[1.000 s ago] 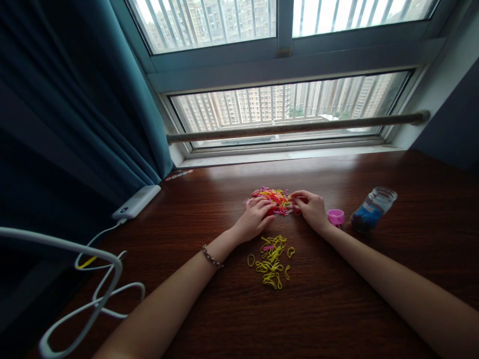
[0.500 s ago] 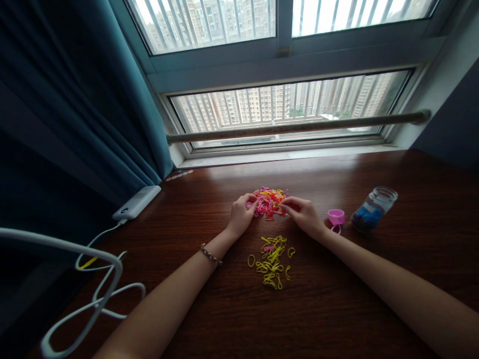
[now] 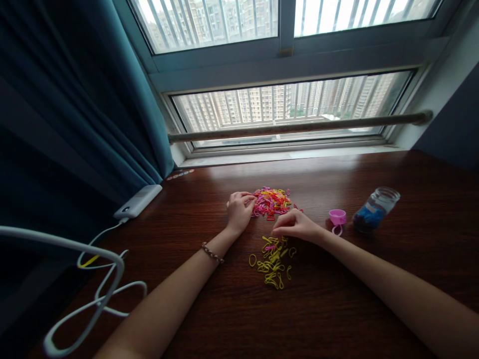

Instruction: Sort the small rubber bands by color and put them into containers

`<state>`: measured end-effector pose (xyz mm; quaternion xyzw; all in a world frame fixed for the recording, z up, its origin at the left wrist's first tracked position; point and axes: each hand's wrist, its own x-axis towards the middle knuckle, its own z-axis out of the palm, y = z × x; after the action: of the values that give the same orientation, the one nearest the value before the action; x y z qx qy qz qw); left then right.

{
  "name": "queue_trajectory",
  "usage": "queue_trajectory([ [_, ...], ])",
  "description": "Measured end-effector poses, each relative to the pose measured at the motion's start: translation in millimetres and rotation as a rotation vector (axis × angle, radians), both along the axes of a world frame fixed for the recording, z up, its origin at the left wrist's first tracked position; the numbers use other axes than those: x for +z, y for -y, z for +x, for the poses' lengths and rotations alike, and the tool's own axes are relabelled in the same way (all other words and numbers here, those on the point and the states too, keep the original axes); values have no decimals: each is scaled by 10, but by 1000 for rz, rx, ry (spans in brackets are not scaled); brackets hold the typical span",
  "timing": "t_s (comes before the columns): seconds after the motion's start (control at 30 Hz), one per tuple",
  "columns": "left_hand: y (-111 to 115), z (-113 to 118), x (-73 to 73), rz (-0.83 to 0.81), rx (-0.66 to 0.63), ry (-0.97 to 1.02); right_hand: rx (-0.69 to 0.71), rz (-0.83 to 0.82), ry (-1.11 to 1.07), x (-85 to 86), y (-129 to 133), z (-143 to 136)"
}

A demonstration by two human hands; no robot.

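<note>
A mixed heap of small pink, red, orange and yellow rubber bands [image 3: 272,202] lies on the dark wooden tabletop. At its left edge, my left hand [image 3: 240,212] has bent fingers, with thumb and index finger nearly together by the bands; anything between them is too small to make out. My right hand [image 3: 297,225] is pinched closed above the top of a looser group of yellow rubber bands [image 3: 275,264]. What its fingertips hold is hidden. One pink band [image 3: 270,248] lies among the yellow ones. A few red bands show behind my right hand.
Right of my right hand are a pink ring-handled cap [image 3: 337,217] and a tilted clear jar [image 3: 376,209] with blue and dark contents. A white power bank [image 3: 138,203] with a looping white cable [image 3: 121,269] is at left, beside a blue curtain [image 3: 145,124].
My right hand has moved from the mixed heap toward me, over the yellow bands. A few red bands now lie at the heap's right side. My left hand has barely shifted.
</note>
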<state>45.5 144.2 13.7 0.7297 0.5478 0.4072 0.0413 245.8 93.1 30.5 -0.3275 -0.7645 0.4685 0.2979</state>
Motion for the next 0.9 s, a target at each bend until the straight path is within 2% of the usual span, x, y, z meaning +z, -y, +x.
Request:
queue_trajectory([
  [0.07, 48, 33, 34, 45, -21, -60, -224, 137, 12, -42, -41, 10],
  [0.17, 142, 107, 70, 81, -210, -209, -623, 399, 118, -143, -134, 60],
  [0.23, 190, 152, 70, 68, -356, -331, -731, 479, 228, -209, -184, 97],
  [0.33, 205, 186, 35, 0, -450, -456, -707, 499, 366, -272, -209, 121],
  [0.5, 163, 179, -19, -72, -466, -516, -636, 533, 420, -320, -202, 105],
  [0.63, 171, 178, -8, -62, -462, -516, -651, 529, 327, -344, -237, 117],
  [0.77, 184, 178, 15, -39, -470, -509, -730, 509, 198, -305, -259, 139],
  [0.9, 179, 175, 23, -7, -469, -470, -782, 392, 57, -243, -245, 147],
])
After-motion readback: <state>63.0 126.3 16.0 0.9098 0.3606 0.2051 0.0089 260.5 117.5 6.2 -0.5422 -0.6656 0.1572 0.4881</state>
